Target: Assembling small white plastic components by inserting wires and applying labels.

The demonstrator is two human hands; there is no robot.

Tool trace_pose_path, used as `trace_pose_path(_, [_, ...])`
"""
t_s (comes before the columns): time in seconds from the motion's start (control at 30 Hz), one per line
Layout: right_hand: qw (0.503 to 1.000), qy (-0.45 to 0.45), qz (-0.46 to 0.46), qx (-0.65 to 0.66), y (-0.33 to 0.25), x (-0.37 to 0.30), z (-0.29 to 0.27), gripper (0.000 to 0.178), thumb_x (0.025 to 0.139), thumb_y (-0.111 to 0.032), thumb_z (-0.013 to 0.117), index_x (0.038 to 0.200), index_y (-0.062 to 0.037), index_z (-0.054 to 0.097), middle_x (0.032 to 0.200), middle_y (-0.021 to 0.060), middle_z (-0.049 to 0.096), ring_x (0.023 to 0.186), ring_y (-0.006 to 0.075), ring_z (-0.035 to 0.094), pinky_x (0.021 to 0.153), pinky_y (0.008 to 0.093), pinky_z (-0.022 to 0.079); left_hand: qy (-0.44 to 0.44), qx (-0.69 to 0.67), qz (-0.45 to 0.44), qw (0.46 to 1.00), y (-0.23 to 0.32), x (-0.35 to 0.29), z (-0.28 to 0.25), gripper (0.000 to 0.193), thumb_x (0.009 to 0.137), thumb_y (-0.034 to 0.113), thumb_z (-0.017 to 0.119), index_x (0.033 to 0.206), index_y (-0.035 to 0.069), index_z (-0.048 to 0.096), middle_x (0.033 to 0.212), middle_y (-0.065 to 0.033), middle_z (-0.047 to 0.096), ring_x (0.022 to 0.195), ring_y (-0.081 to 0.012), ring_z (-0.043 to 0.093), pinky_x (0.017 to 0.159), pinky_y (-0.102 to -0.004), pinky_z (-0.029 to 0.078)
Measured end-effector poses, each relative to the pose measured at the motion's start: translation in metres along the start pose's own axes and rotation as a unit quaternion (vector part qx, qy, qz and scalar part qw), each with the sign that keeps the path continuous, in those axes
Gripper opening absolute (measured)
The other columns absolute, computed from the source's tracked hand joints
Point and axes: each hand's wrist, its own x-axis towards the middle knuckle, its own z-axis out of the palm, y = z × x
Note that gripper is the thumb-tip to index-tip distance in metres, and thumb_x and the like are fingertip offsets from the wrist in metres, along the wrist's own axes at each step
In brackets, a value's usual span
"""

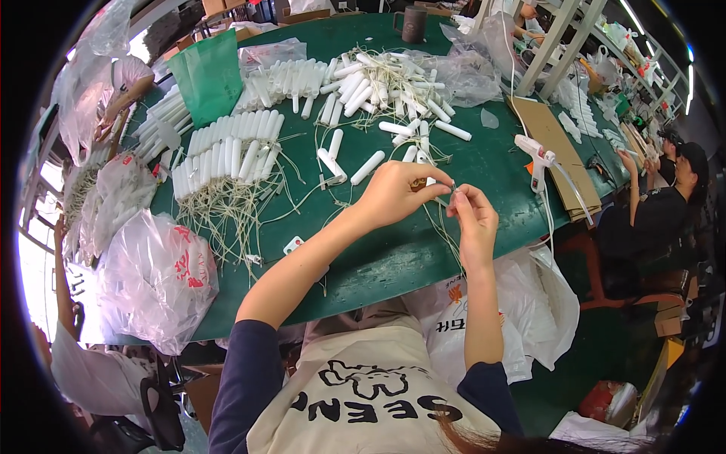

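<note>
Above the table's near part, my left hand (393,194) reaches across with thumb and forefinger pinched together. My right hand (475,219) meets it at the fingertips, also pinched. Something small and dark shows between the two, too small to name. Thin pale wires hang below the fingers. Just beyond my left hand lie loose white tubes, among them one tube (368,167) with rounded ends. A heap of white tubes (363,87) with tangled wires is farther back. To the left, more white tubes (231,155) lie in rows, their wires (227,219) trailing toward me.
A white glue gun (535,155) with a cord rests at the right beside a cardboard sheet (556,155). A green bag (208,76) stands back left; a clear plastic bag (159,276) sits at the near left edge. A dark mug (414,24) stands far back. People sit at both sides.
</note>
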Motion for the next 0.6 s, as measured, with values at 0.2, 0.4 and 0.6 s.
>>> trace_pose_path(0.2, [0.999, 0.001, -0.001, -0.038, 0.003, 0.0, -0.007, 0.012, 0.09, -0.009, 0.056, 0.097, -0.0002, 0.058, 0.085, 0.002, 0.058, 0.076, 0.0087, 0.053, 0.069, 0.0227, 0.044, -0.027, 0.058, -0.009, 0.998, 0.002, 0.003, 0.001, 0.014, 0.08, 0.012, 0.068, 0.09, 0.003, 0.069, 0.061, -0.0045, 0.059, 0.052, -0.0054, 0.047, 0.047, -0.0234, 0.037])
trace_pose_path(0.4, [0.998, 0.009, 0.057, 0.03, -0.015, 0.006, -0.005, 0.013, 0.089, -0.008, 0.058, 0.098, 0.0014, 0.06, 0.089, 0.004, 0.061, 0.081, 0.009, 0.057, 0.071, 0.0227, 0.047, 0.04, 0.182, 0.224, 0.957, -0.006, 0.001, 0.001, 0.011, 0.072, 0.011, 0.071, 0.083, 0.009, 0.069, 0.058, -0.0034, 0.058, 0.046, -0.0171, 0.052, 0.042, -0.0288, 0.038])
trace_pose_path(0.6, [0.99, -0.061, 0.058, -0.111, -0.02, 0.018, -0.017, 0.018, 0.088, -0.013, 0.061, 0.097, 0.0019, 0.066, 0.084, 0.0049, 0.065, 0.074, 0.0089, 0.06, 0.068, 0.0217, 0.048, 0.041, 0.238, 0.26, 0.935, -0.008, 0.001, 0.003, 0.014, 0.067, 0.01, 0.072, 0.08, 0.011, 0.067, 0.057, -0.0029, 0.057, 0.048, -0.0196, 0.055, 0.041, -0.0302, 0.039])
